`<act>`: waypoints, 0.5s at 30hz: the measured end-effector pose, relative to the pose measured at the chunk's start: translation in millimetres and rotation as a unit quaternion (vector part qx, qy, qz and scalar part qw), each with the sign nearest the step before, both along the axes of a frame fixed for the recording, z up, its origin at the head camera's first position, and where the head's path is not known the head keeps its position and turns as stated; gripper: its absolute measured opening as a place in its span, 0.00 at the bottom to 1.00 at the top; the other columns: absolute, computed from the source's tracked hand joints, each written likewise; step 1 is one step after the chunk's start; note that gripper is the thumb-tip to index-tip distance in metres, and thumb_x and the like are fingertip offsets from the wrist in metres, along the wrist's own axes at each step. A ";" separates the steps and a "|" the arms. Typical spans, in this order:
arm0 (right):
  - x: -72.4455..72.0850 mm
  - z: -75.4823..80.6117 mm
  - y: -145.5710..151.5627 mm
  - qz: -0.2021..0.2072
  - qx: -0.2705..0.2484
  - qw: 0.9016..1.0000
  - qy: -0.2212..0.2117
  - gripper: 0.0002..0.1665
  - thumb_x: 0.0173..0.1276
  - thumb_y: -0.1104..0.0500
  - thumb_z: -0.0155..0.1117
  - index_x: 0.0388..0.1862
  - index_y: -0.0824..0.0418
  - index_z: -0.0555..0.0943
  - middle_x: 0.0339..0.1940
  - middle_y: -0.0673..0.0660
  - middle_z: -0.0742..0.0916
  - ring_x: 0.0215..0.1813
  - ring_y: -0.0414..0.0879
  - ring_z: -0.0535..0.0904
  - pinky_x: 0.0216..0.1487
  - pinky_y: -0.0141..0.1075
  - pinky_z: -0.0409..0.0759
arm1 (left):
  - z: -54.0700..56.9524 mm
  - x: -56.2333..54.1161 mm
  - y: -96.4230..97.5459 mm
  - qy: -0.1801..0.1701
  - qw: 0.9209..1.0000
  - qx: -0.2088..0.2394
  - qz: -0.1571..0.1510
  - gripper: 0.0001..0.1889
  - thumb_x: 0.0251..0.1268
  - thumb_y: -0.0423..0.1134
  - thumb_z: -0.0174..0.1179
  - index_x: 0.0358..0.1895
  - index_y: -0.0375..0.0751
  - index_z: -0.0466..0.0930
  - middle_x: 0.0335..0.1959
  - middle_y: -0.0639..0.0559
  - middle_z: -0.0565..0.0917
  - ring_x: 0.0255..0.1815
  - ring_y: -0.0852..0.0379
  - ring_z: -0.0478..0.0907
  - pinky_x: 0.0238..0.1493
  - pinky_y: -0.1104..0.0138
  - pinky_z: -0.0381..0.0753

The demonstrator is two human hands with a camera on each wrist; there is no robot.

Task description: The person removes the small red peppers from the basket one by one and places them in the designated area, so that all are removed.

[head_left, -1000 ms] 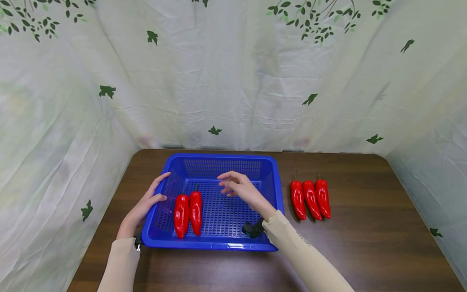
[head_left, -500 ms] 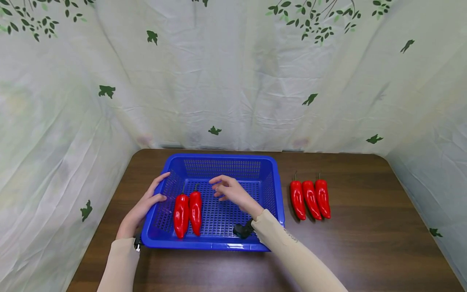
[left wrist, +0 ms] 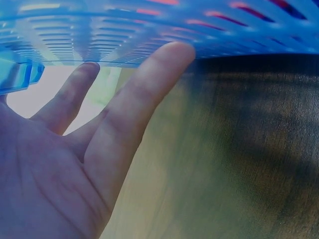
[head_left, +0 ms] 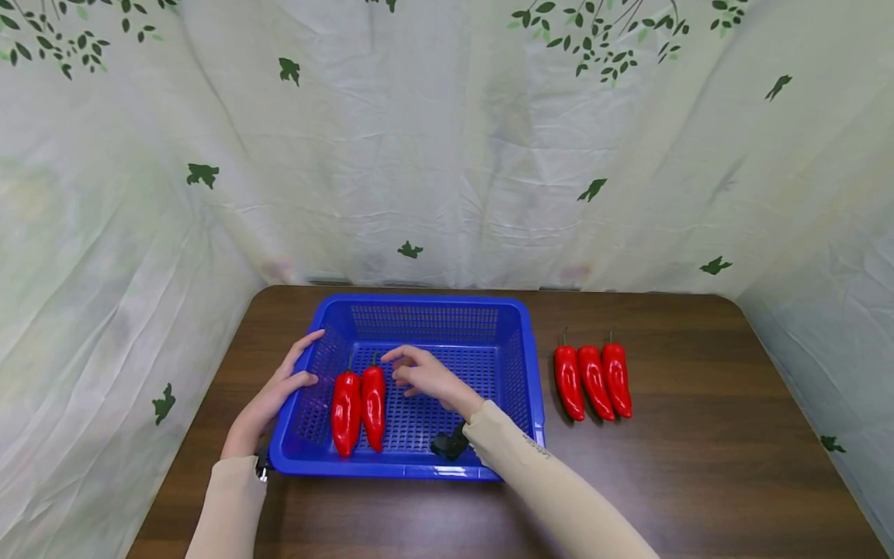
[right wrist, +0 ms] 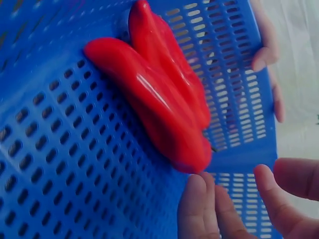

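Observation:
Inside a blue plastic basket (head_left: 447, 470), two red chili peppers (head_left: 346, 411) (head_left: 373, 407) lie side by side at the left. My left hand (head_left: 268, 400) holds the basket's left rim; thumb and index finger lie over the edge, while in the left wrist view other fingers (left wrist: 144, 94) lie along the outer wall. My right hand (head_left: 429, 379) hovers over the basket with bent, parted fingers and nothing between them. Its fingertips are just right of the stem end of the nearer pepper. In the right wrist view they appear close to that pepper (right wrist: 154, 104); contact cannot be told.
Three more red chili peppers (head_left: 592, 382) lie in a row on the brown wooden table (head_left: 698, 466), right of the basket. A pale curtain (head_left: 461, 155) with leaf prints hangs behind and on both sides. A black wrist camera (head_left: 449, 442) sits under the right wrist.
My right hand has moved left and slightly down across the basket, toward the two peppers inside. The left hand and all the peppers have stayed in place.

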State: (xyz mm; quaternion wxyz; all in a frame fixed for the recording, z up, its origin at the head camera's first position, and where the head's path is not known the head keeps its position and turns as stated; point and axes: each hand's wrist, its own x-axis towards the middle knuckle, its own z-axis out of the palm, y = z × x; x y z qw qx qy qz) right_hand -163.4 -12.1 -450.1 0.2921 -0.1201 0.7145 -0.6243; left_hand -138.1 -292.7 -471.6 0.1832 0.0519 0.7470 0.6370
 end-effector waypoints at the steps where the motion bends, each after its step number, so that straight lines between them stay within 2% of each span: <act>1: 0.0 -1.1 -1.7 0.004 0.002 1.000 -0.005 0.20 0.70 0.68 0.49 0.60 0.64 0.75 0.53 0.69 0.77 0.53 0.63 0.76 0.51 0.53 0.78 | -0.1 0.0 0.1 0.000 1.000 0.000 0.000 0.37 0.67 0.34 0.45 0.76 0.63 0.43 0.74 0.37 0.40 0.66 0.23 0.52 0.50 0.40 0.75; 8: 0.3 -5.2 -10.6 0.022 0.016 0.999 -0.028 0.23 0.68 0.67 0.52 0.62 0.62 0.73 0.54 0.63 0.79 0.53 0.61 0.77 0.50 0.51 0.78 | -1.2 -0.5 -0.1 0.002 1.000 0.001 0.000 0.37 0.67 0.33 0.44 0.76 0.63 0.43 0.75 0.37 0.40 0.67 0.24 0.51 0.51 0.40 0.73; 15: 0.3 -9.2 -17.3 0.035 0.024 0.998 -0.045 0.25 0.66 0.67 0.55 0.63 0.60 0.73 0.52 0.62 0.78 0.53 0.59 0.76 0.51 0.55 0.77 | -2.5 -0.8 -1.4 0.001 1.000 0.003 -0.001 0.37 0.68 0.34 0.45 0.76 0.64 0.43 0.75 0.37 0.40 0.66 0.24 0.52 0.50 0.41 0.75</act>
